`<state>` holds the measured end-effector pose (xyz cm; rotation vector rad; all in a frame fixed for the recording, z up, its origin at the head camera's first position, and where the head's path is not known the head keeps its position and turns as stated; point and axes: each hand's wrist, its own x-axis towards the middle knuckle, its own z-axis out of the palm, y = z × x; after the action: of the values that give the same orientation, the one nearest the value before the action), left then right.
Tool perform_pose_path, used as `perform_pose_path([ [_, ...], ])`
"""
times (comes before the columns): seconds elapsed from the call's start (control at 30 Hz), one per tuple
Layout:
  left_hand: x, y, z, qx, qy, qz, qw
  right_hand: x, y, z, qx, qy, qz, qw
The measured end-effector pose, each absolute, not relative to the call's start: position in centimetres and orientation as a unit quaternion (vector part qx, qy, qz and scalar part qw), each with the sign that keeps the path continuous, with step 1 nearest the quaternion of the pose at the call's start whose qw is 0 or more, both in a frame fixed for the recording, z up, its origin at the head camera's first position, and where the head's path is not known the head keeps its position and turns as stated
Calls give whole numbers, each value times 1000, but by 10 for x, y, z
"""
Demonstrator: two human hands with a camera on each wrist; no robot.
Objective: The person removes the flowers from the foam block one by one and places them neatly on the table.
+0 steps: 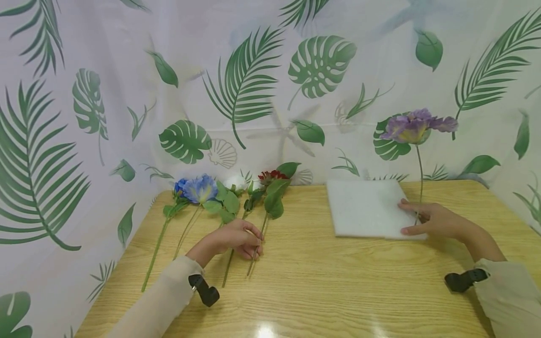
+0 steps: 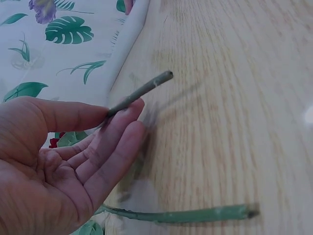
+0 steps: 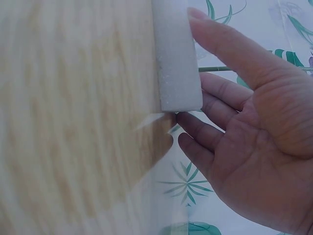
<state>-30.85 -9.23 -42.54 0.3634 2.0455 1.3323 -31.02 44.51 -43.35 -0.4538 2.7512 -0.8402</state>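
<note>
My left hand (image 1: 240,238) pinches the lower stem of a red artificial flower (image 1: 274,176) between thumb and fingers; in the left wrist view the cut stem end (image 2: 146,91) pokes out past the fingertips. On the right, a purple artificial flower (image 1: 407,127) stands upright at the right part of a white foam block (image 1: 363,211). My right hand (image 1: 444,225) is around the base of its stem, thumb and fingers spread at the block's right end. In the right wrist view the thumb touches the foam block (image 3: 178,58), and the fingers lie beside its end, fairly straight.
Left of the red flower lie a blue flower (image 1: 200,188), a darker blue one (image 1: 180,188) and a white one (image 1: 235,182) with leaves, stems toward the front. They are on a wood-grain table (image 1: 317,286). A leaf-printed cloth (image 1: 262,94) hangs behind.
</note>
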Motion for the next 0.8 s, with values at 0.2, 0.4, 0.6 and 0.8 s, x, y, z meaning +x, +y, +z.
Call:
perform_pose_path([
  [0.2,-308,-93,-425,142,778,512,334,-308,443,-431,-153,939,-287,113],
  [0.4,-309,-95,-427,144,777,512,335,-308,443,-431,-154,939,-286,112],
  [0.6,-310,-95,-427,134,779,514,334,-310,446,-433,-154,938,-290,111],
  [0.8,-309,-94,-429,133,785,507,331,-311,447,-434,-154,933,-304,112],
])
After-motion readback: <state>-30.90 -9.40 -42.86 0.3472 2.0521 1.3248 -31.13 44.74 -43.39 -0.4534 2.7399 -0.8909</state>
